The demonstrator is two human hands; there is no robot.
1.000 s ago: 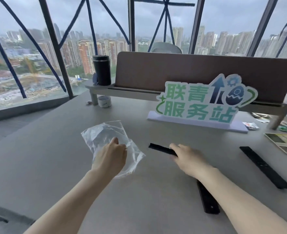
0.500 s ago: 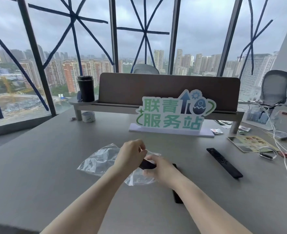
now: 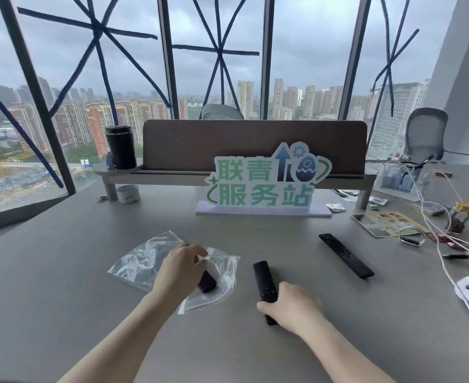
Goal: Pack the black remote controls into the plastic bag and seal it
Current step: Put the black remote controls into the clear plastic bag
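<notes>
Three black remotes are present on the grey table [image 3: 62, 272]. At the left lies the clear plastic bag [image 3: 142, 261], crumpled and flat on the surface. The left hand [image 3: 176, 269] rests on it, fingertips pinching the film at its mouth; the first remote [image 3: 207, 281] shows a dark end beneath that hand, apparently part way inside. To the right, the right hand [image 3: 291, 308] closes its fingers around the near end of the second remote [image 3: 265, 288], which lies on the table. The third remote [image 3: 345, 255] lies further right, untouched.

Risk: the limp mouth may fold shut if the pinch slackens, and the first remote could slide out.

Not verifiable: how deep the first remote sits, hidden by the hand, and the type of seal.
</notes>
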